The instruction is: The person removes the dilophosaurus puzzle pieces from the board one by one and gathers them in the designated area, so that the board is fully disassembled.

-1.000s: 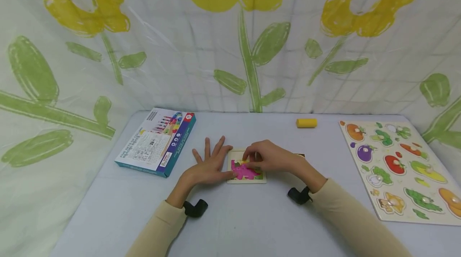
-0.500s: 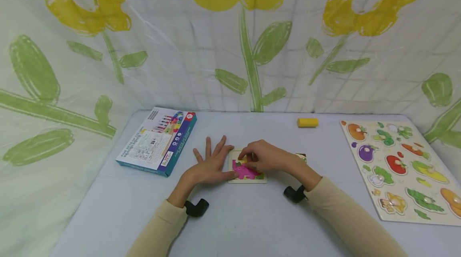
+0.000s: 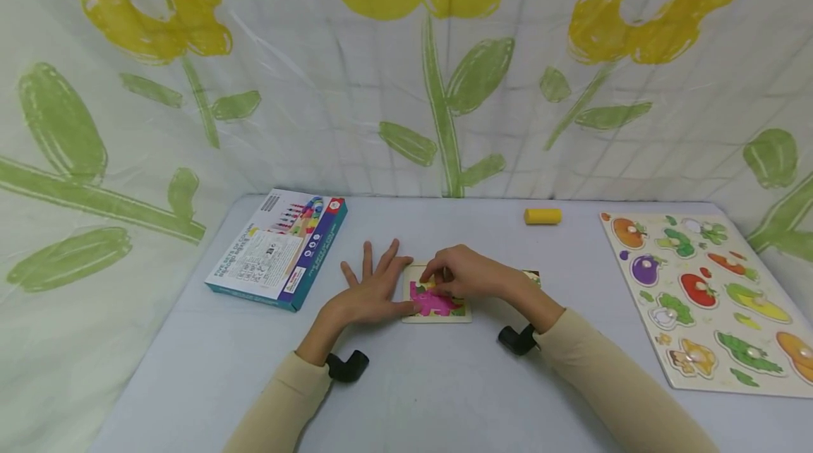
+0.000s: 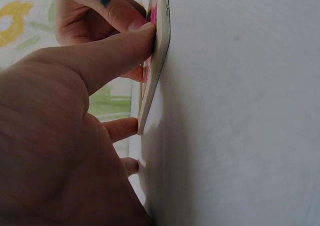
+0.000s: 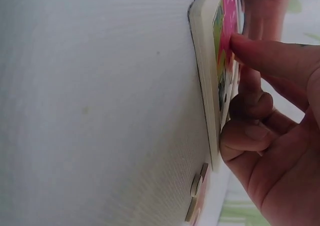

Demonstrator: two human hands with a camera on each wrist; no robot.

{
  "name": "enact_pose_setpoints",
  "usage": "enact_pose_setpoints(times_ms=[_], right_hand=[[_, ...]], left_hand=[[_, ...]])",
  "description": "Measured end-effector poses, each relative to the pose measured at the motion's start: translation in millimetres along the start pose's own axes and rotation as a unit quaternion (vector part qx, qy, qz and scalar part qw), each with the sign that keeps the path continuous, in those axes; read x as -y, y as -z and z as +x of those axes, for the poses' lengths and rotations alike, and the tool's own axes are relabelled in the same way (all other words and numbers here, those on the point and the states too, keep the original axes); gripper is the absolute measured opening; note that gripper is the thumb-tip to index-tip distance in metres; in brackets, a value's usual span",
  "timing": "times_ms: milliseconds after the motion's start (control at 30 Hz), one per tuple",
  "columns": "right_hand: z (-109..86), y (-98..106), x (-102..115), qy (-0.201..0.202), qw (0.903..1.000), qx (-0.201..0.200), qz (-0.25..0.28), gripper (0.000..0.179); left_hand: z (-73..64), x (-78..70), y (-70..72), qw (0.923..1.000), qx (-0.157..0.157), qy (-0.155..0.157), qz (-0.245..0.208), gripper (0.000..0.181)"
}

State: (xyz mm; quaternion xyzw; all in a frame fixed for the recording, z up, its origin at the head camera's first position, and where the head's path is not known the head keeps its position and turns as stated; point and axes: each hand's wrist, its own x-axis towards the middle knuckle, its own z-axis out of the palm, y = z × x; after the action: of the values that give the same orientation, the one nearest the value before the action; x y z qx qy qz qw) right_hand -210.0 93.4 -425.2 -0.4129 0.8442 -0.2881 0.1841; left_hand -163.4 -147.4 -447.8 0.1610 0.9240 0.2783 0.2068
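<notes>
A small wooden jigsaw puzzle with a pale frame (image 3: 444, 321) and a pink picture (image 3: 440, 306) lies flat on the table before me. At its left side is my left hand (image 3: 367, 298), fingers spread; its thumb (image 4: 142, 38) rests on the near-left border and another fingertip touches the far-left corner. Over the puzzle's upper part, my right hand (image 3: 473, 273) pinches a puzzle piece with thumb and index finger, the piece mostly hidden beneath them. In the right wrist view that thumb (image 5: 245, 46) presses on the pink surface (image 5: 229, 16), while the remaining fingers curl beside the frame.
Loose puzzle pieces (image 3: 533, 276) show partly behind my right wrist. A bead game box (image 3: 260, 259) lies left, a yellow cylinder (image 3: 543, 216) near the back edge, and a vegetable peg board (image 3: 644, 301) at right. Flower-printed fabric (image 3: 356, 121) hangs behind the table.
My right forearm and wrist have shifted slightly left and the right fingertips have moved a little over the puzzle. The left hand keeps its place.
</notes>
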Motion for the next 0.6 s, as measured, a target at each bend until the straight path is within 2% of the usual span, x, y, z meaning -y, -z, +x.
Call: enact_pose_setpoints(times_ms=[367, 600], right_hand=[[0.6, -0.5, 1.1, -0.001, 1.0, -0.008, -0.001, 0.019], [0.5, -0.5, 1.7, -0.002, 0.9996, -0.026, -0.013, 0.016]], left_hand=[[0.5, -1.6, 0.7, 0.9999, 0.003, 0.015, 0.001, 0.09], [0.6, -1.8, 1.7, 0.9999, 0.006, 0.009, -0.003, 0.089]])
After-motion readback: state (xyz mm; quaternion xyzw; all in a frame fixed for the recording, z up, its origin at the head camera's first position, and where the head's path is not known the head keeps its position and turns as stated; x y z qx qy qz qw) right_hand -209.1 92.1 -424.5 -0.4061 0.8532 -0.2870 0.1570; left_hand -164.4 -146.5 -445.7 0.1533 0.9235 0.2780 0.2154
